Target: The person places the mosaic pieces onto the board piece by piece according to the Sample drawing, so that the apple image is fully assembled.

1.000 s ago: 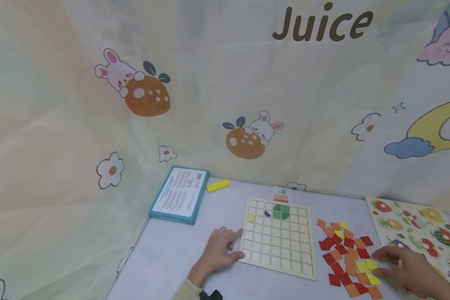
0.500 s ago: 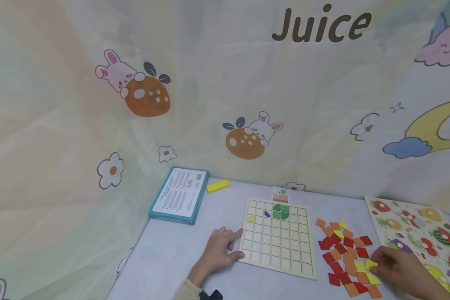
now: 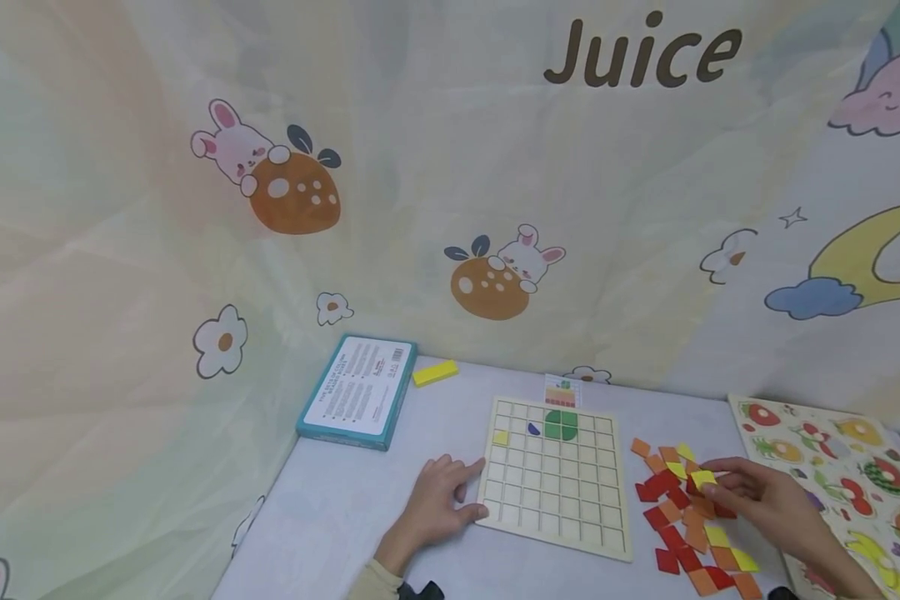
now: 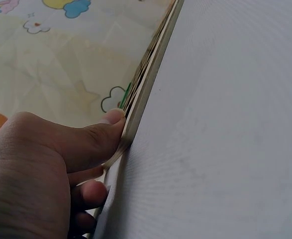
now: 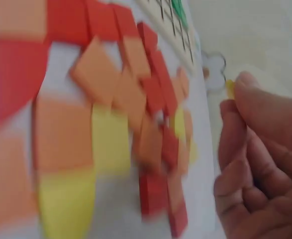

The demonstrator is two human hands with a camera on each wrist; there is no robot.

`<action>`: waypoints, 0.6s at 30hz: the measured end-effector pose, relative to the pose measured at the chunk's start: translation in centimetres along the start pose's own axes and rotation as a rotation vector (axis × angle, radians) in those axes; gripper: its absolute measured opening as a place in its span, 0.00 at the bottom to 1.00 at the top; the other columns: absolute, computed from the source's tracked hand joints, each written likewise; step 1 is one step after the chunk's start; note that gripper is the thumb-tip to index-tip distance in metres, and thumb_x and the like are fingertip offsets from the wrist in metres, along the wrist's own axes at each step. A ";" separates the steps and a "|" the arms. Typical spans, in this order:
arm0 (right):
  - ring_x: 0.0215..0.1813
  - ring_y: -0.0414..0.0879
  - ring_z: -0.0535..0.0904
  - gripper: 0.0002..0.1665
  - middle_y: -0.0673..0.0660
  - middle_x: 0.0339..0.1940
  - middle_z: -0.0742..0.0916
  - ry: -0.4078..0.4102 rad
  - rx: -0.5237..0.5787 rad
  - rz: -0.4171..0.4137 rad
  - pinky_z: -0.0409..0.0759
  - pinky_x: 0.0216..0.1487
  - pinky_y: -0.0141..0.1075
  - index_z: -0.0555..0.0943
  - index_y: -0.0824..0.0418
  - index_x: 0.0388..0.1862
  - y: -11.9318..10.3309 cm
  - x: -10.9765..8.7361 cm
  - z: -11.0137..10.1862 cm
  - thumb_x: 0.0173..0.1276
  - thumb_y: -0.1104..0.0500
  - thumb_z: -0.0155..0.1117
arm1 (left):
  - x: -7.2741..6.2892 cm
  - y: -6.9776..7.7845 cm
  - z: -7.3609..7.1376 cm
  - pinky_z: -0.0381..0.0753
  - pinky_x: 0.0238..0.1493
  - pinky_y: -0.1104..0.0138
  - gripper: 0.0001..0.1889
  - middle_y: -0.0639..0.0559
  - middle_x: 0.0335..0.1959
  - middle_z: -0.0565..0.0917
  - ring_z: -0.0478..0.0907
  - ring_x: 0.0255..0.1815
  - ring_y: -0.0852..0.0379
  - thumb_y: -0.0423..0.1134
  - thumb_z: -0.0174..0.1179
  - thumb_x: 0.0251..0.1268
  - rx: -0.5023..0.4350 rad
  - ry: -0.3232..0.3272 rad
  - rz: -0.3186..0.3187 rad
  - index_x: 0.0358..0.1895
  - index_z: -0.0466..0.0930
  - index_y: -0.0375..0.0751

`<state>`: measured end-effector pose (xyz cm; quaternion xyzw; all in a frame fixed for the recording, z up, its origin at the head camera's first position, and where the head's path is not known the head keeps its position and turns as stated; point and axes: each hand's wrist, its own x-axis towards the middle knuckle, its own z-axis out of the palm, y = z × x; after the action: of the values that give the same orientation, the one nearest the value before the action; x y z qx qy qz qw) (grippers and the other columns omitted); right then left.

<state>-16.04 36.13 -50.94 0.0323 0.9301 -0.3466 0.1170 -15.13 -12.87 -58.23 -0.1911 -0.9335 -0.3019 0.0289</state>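
Note:
The pale wooden grid board (image 3: 555, 492) lies on the table. My left hand (image 3: 435, 500) rests at its left side, index fingertip on the edge and thumb at the near corner; in the left wrist view the thumb (image 4: 93, 142) meets that corner. On the grid sit a green round of several pieces (image 3: 561, 425), a blue piece (image 3: 534, 428) and a yellow square (image 3: 501, 437). Above the loose tiles, my right hand (image 3: 768, 504) pinches a yellow tile (image 3: 702, 479) between thumb and fingers; only a sliver of the tile (image 5: 230, 88) shows in the right wrist view.
Red, orange and yellow tiles (image 3: 693, 537) lie scattered right of the board. A small pattern card (image 3: 562, 390) stands behind it. A teal box (image 3: 358, 390) and a yellow block (image 3: 436, 372) lie at the back left, a fruit-printed sheet (image 3: 832, 442) at the right.
My right hand has picked up a yellow tile from the right side of the loose tiles and moved it up and left over them. The left hand stays at the board.

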 end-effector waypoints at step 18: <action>0.40 0.44 0.74 0.25 0.52 0.38 0.83 0.180 0.034 -0.239 0.72 0.36 0.31 0.88 0.57 0.55 -9.1 4.3 9.5 0.63 0.50 0.82 | 0.1 0.0 -0.1 0.60 0.39 0.72 0.37 0.67 0.23 0.70 0.59 0.31 0.69 0.60 0.74 0.57 -0.019 -0.020 -0.016 0.71 0.82 0.52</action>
<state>-19.68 22.92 -53.14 -0.0455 0.9282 -0.3692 -0.0095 -15.24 -12.89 -58.07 -0.1870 -0.9324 -0.3090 0.0155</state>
